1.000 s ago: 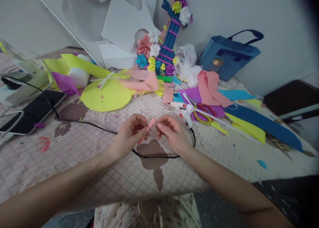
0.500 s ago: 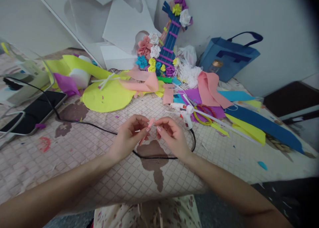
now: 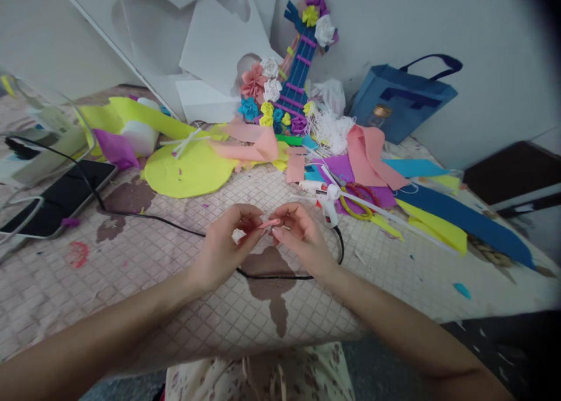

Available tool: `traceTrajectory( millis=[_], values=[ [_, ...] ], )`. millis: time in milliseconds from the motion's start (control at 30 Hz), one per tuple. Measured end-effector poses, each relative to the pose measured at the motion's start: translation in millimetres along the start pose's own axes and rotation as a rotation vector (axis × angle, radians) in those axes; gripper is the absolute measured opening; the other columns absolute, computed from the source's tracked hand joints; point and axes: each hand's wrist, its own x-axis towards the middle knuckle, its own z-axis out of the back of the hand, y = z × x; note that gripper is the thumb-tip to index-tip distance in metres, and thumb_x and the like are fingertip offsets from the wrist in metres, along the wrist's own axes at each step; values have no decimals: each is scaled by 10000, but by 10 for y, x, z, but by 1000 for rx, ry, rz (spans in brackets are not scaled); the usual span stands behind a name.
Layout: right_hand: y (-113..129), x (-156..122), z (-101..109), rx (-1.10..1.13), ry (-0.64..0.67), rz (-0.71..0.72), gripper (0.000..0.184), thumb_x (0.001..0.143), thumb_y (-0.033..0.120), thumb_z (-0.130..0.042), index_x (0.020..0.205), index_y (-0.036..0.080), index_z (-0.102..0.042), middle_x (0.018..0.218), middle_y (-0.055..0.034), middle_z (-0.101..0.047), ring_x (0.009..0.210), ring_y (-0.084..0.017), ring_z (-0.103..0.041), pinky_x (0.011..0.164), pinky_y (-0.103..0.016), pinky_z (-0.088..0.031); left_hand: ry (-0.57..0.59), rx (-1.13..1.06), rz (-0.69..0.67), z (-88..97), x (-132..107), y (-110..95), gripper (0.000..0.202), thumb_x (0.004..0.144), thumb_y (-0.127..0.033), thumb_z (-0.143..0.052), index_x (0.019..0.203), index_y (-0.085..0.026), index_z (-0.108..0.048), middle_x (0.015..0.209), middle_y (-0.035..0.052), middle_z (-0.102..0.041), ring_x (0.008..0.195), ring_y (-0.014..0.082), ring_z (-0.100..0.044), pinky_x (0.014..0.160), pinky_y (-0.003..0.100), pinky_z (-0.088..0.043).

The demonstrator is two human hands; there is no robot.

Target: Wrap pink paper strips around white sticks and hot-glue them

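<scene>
A small pink strip of crepe paper point(image 3: 270, 223) is pinched between my two hands above the table. My left hand point(image 3: 230, 237) is closed, thumb and fingertips on the strip's left part. My right hand point(image 3: 304, 237) curls in from the other side, its thumb and index fingertip at the strip's right end. Just beyond my right hand lies a white glue gun point(image 3: 326, 205), its black cord point(image 3: 280, 277) looping beneath both hands.
Scissors with yellow and red handles point(image 3: 357, 208) lie right of the glue gun. Behind are a yellow paper piece point(image 3: 188, 170), pink paper point(image 3: 370, 155), a flower-trimmed blue paper guitar point(image 3: 295, 76) and a blue bag point(image 3: 394, 106). A phone point(image 3: 59, 199) lies at left.
The pink strip has turned from slanting upward to lying nearly level between the fingertips. My hands have shifted only slightly.
</scene>
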Motion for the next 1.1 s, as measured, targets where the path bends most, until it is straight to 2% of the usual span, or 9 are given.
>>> traceTrajectory(
  millis=[167,400,833,1100],
  values=[
    [-25,-2,26,7,39,-43,220,776,252,-675,935,225,-525,927,-18,-544,827,-136,-539,646,-256,-479,-9,181,-127,6,-11,28,194,813,-145,-630,972,-196,-531,825,-12,-590,710,89,-580,596,189,-481],
    [-2,3,-7,3,0,-82,192,769,267,-666,862,213,-507,826,-1,-566,703,-116,-531,623,-271,-458,-1,296,-229,20,-2,7,168,822,-129,-612,945,-196,-520,816,-15,-581,725,90,-576,620,191,-499],
    [12,-4,-33,-36,-14,-74,152,784,267,-644,833,213,-510,760,20,-548,668,-109,-529,625,-273,-450,4,333,-255,16,3,12,169,818,-105,-609,946,-183,-531,820,-9,-591,729,92,-577,640,199,-490],
    [-22,4,-30,16,-13,-60,139,793,254,-649,842,211,-526,769,20,-555,673,-104,-540,629,-267,-452,7,366,-272,24,4,14,168,824,-118,-611,945,-194,-523,808,-17,-584,729,94,-570,641,207,-486]
  ],
)
